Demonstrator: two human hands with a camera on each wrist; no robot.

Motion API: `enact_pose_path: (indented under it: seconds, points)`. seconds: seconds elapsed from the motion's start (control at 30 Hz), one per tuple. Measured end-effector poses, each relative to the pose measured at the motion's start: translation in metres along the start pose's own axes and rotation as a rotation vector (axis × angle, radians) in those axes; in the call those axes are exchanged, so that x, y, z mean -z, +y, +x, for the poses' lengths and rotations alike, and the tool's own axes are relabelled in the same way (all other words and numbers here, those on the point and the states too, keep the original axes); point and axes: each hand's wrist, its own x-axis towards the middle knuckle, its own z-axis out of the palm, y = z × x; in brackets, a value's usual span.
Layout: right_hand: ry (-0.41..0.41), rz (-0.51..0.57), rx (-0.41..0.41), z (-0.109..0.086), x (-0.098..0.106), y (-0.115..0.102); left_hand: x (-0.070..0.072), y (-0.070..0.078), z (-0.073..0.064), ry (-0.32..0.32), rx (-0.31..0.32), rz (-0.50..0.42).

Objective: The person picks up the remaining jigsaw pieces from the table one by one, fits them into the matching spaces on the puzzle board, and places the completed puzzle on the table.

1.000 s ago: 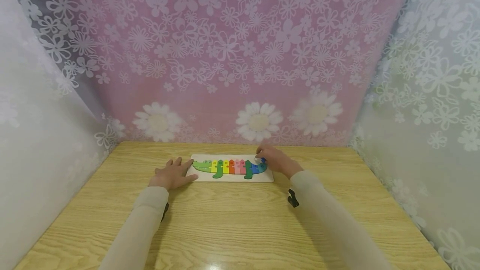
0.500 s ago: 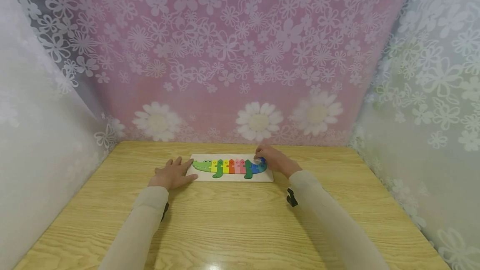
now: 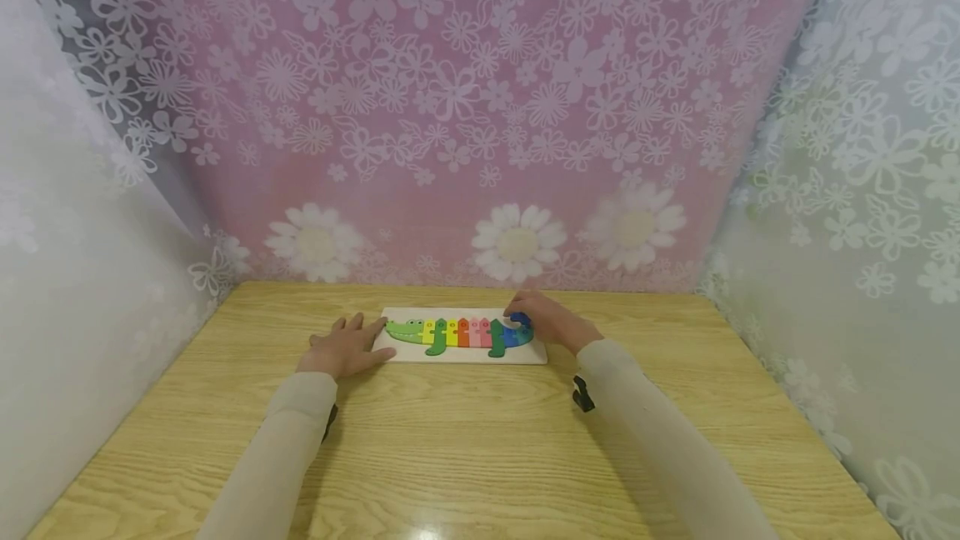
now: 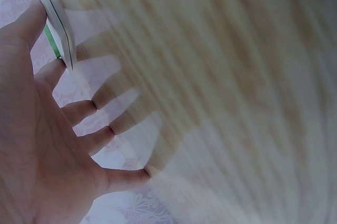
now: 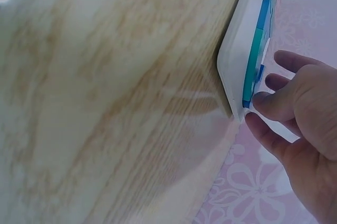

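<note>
A crocodile puzzle (image 3: 465, 333) lies on its white board (image 3: 465, 358), with a light green head at the left, yellow, green, orange and pink segments, and a blue tail at the right. My left hand (image 3: 341, 350) rests spread at the board's left end, thumb and index finger on its edge; in the left wrist view the other fingertips (image 4: 142, 174) touch the table. At the tail, my right hand (image 3: 555, 321) holds a small dark blue puzzle piece (image 3: 519, 318) between curled fingers and thumb. The right wrist view shows the thumb (image 5: 263, 103) right at the blue edge.
A wood-grain table (image 3: 450, 440) carries the board near its back edge. Behind it hangs a pink flowered curtain (image 3: 450, 148), with pale flowered curtains at both sides. Dark wrist straps (image 3: 582, 394) show under the sleeves.
My right hand has shifted slightly left over the tail, and more of the dark blue piece shows beneath its fingers. The left hand and the board have stayed put.
</note>
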Motion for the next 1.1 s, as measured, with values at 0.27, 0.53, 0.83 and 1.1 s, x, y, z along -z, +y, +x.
enact_pose_path:
  seconds: [0.27, 0.53, 0.83, 1.1]
  points:
    - [-0.002, 0.023, -0.011, -0.004, -0.001, 0.000, -0.002, -0.001, 0.003, -0.006, 0.004, 0.000]
    - [0.007, 0.038, -0.014, -0.004, -0.002, 0.001, -0.003, -0.001, 0.003, 0.000, 0.002, 0.010]
    - [0.029, 0.037, -0.023, -0.010, -0.004, 0.001, -0.005, 0.001, 0.003, -0.006, -0.002, 0.002]
    - [0.231, 0.071, 0.076, -0.016, -0.008, -0.011, -0.002, 0.000, 0.002, 0.001, -0.007, -0.002]
